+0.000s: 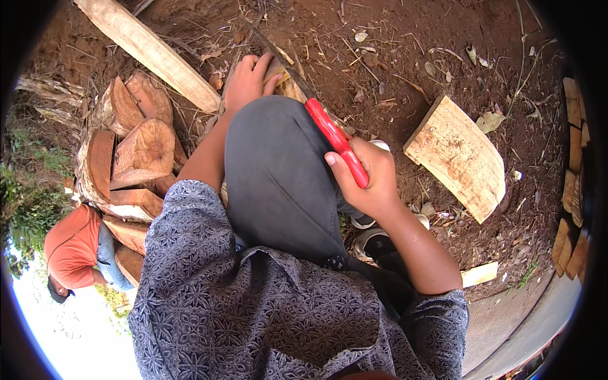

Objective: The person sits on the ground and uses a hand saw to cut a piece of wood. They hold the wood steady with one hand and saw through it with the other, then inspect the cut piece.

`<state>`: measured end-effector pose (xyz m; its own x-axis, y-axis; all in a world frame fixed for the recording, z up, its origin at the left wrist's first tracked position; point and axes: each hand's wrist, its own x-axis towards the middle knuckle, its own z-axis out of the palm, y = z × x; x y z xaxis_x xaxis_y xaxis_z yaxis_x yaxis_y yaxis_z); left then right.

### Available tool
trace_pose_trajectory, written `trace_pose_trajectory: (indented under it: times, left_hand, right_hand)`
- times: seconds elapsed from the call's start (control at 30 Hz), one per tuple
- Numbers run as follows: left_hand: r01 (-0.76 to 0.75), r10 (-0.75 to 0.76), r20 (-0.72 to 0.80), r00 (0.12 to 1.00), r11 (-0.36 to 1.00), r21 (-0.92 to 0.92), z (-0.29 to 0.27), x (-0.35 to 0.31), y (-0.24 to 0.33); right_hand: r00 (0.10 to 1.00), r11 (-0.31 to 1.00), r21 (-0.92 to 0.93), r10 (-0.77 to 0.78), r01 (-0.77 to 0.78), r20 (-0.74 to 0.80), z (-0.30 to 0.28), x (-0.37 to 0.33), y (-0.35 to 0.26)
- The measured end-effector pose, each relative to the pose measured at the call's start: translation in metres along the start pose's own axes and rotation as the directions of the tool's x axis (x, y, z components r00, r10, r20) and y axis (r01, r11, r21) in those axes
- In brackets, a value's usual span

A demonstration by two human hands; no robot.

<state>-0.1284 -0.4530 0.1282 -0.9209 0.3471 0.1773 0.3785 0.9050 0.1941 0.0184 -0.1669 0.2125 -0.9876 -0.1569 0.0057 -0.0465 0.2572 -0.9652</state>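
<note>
At the frame's upper centre, the left hand [251, 82] rests spread on a wood piece [292, 90] while the right hand [372, 174] clasps a red-handled tool [337, 140].

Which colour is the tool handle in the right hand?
Bright red; the tool handle shows best in the head view.

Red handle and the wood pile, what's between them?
In the head view, the bent knee and left forearm lie between the red handle and the wood pile.
</note>
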Motion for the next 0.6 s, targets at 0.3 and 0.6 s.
trace_pose_trajectory:
  times: [0.3, 0.6]
  left_hand:
    - [0.018, -0.018, 0.015, 1.000, 0.999, -0.026, -0.001, -0.001, 0.001]
    - [0.046, -0.045, 0.034, 0.998, 0.998, -0.039, -0.004, -0.003, -0.001]
  right_hand:
    - [1.000, 1.000, 0.014, 0.007, -0.007, 0.021, -0.008, -0.022, 0.003]
    - [1.000, 1.000, 0.012, 0.013, -0.012, -0.022, 0.006, 0.002, -0.013]
